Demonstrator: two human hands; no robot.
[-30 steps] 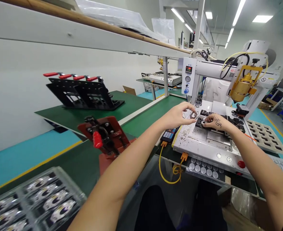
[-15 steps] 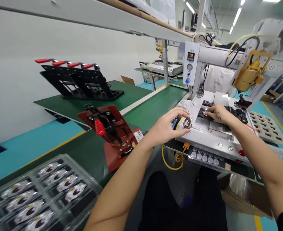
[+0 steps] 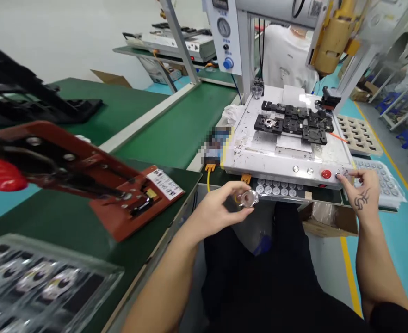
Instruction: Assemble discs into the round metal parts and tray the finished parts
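Clear round part (image 3: 248,199) pinched in left hand (image 3: 218,210), face toward camera.

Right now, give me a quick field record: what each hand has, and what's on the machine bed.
left hand: holds a small round part at the fingertips, in front of the bench edge
right hand: fingers at the button on the front right corner of the machine bed
red button: left of the right hand, untouched
black fixtures: on the bed, one round part seated in the left one
part tray: near left, on the green bench
red clamp jig: left of the left hand
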